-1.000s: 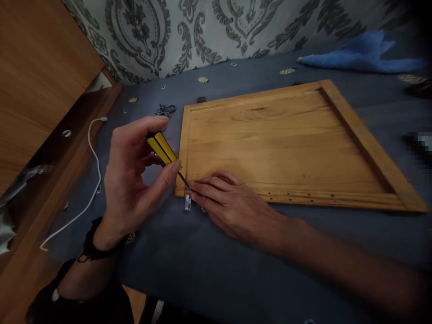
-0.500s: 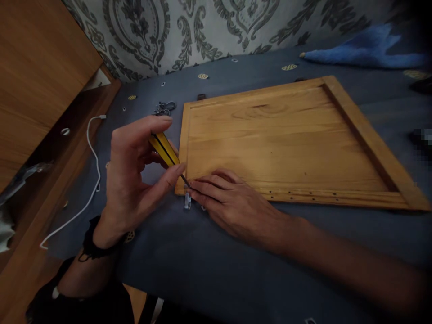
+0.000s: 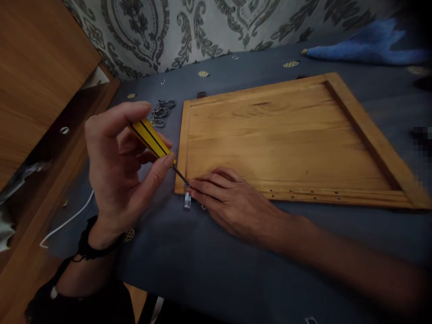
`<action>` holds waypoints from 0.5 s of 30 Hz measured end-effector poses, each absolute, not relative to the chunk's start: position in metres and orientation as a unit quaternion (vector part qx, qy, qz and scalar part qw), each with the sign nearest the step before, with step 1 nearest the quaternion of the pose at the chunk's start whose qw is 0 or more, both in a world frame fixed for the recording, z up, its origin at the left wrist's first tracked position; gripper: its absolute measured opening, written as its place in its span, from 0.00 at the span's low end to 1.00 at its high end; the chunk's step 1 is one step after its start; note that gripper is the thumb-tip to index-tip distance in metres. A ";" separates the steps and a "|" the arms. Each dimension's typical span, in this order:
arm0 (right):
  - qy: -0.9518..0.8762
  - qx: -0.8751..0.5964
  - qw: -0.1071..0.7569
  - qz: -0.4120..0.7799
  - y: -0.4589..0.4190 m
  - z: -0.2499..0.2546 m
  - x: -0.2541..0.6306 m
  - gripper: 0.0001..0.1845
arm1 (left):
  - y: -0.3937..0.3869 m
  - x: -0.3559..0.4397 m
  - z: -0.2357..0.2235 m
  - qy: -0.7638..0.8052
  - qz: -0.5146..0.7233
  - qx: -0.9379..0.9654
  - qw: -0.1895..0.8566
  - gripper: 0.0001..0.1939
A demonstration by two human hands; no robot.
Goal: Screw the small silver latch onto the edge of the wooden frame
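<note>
slender screwdriver (image 3: 152,139), grainy wooden panel (image 3: 286,139)

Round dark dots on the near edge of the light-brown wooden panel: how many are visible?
8 dots: two rows of four along the panel, one row behind the other, right of the bare right hand, which may hide more.

Left hand (image 3: 113,175) shifts outward, screwdriver (image 3: 150,138) leaning flatter.
Behind the grip, the white cable's (image 3: 69,222) upper end is hidden; just past it, more metal clips (image 3: 163,111) show.
</note>
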State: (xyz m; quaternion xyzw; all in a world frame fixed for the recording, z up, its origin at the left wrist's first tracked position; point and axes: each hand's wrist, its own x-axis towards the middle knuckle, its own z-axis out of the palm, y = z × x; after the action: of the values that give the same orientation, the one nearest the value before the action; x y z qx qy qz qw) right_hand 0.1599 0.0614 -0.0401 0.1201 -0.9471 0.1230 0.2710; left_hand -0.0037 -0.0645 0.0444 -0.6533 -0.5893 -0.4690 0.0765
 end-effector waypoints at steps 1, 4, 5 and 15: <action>-0.947 0.118 0.273 0.120 0.061 -0.040 0.160 0.17 | -0.065 -0.002 0.044 -0.597 -0.475 -0.643 0.066 0.35; -0.945 0.117 0.282 0.116 0.061 -0.041 0.160 0.17 | -0.067 0.005 0.042 -0.613 -0.506 -0.606 0.030 0.30; -0.945 0.117 0.283 0.117 0.061 -0.042 0.160 0.17 | -0.067 0.007 0.042 -0.609 -0.507 -0.610 0.026 0.30; -0.949 0.116 0.271 0.116 0.061 -0.039 0.159 0.18 | -0.065 0.004 0.040 -0.592 -0.504 -0.627 0.033 0.28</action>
State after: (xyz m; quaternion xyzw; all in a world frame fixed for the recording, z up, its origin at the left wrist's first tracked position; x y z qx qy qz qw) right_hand 0.1591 0.0611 -0.0392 0.1165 -0.9485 0.1155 0.2710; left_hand 0.0044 -0.0651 0.0401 -0.6274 -0.5924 -0.5044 0.0329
